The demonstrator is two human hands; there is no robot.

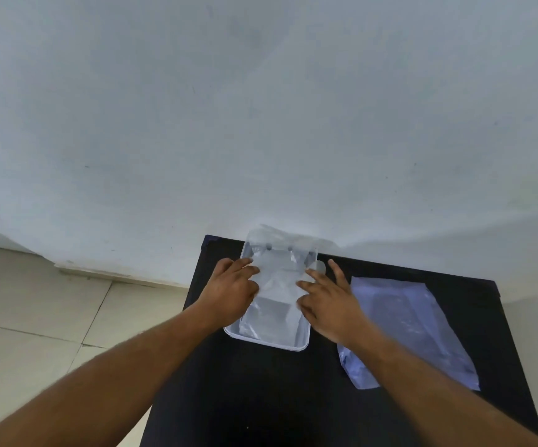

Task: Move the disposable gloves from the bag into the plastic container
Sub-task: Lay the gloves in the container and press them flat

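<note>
From the head camera, a black table [261, 398] stands against a pale wall [261, 108]. On the table sits a clear plastic container [269, 341] with a white rim. The see-through disposable gloves [277, 285] lie inside it, and their far end sticks up over the back edge by the wall. The left hand [229, 291] rests on the left side of the gloves, fingers spread and pressing down flat. The right hand [329, 301] rests on the right side, fingers spread wide too, tips touching the gloves. The bag [409, 330], flat and bluish, lies on the table just to the right of the container, partly under the right wrist. The floor [35, 317] on the left has pale tiles.
</note>
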